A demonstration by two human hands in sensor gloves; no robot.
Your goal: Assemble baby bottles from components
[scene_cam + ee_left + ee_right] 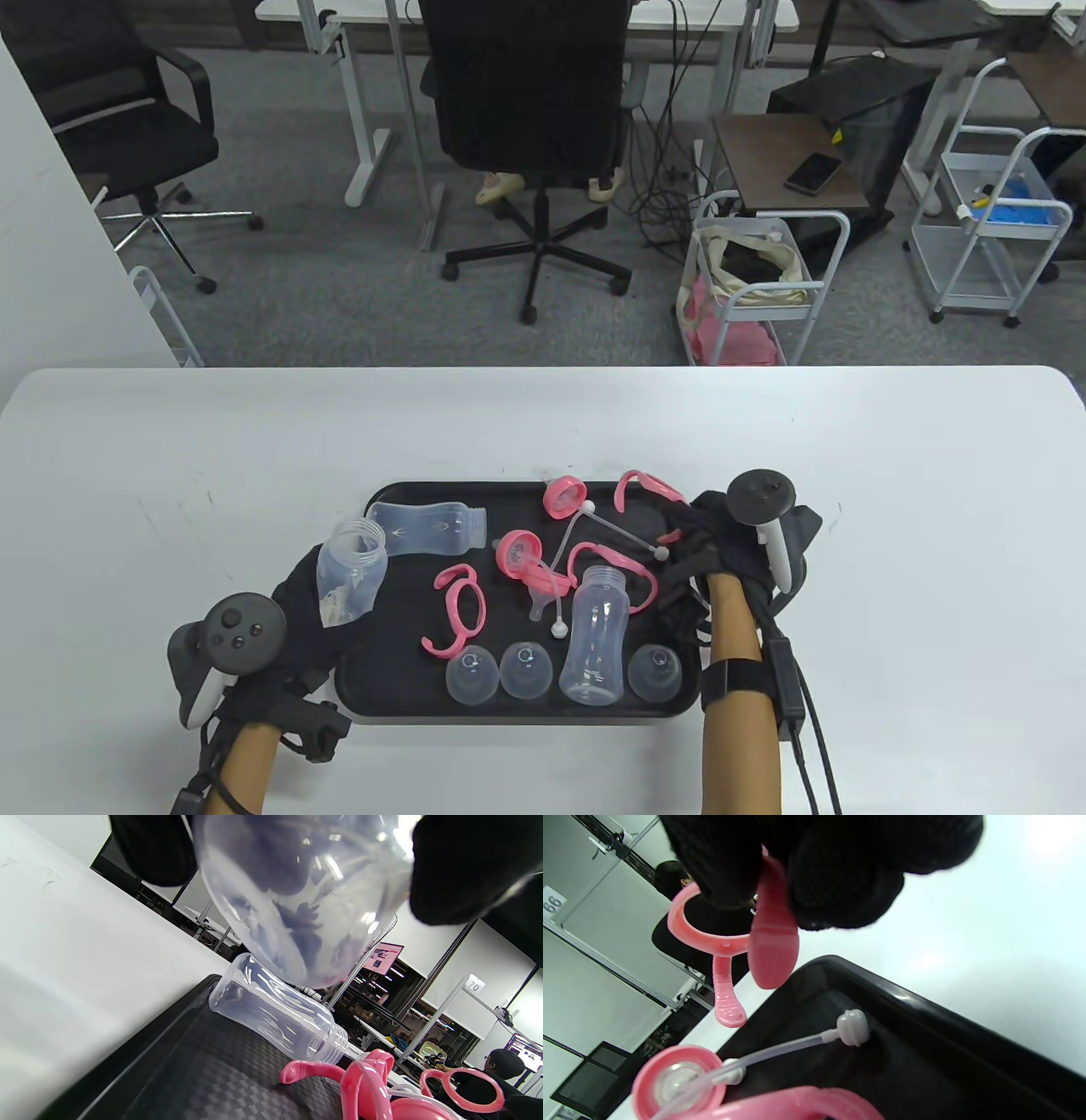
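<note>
A black tray (399, 688) holds the bottle parts. My left hand (310, 598) grips a clear bottle body (352, 573), tilted above the tray's left edge; the left wrist view shows it (297, 891) between my gloved fingers (462, 870). My right hand (700, 535) pinches a pink handle ring (649, 486) at the tray's far right corner; in the right wrist view the fingers (840, 870) hold it (774, 942) above the tray. A second clear bottle (428, 526) lies on its side, and a third (596, 632) stands upright.
On the tray lie two pink caps (564, 497) (517, 552), another pink handle ring (458, 611), a straw with white ends (624, 531) and three clear dome lids (526, 669) along the near edge. White table (891, 509) surrounds the tray.
</note>
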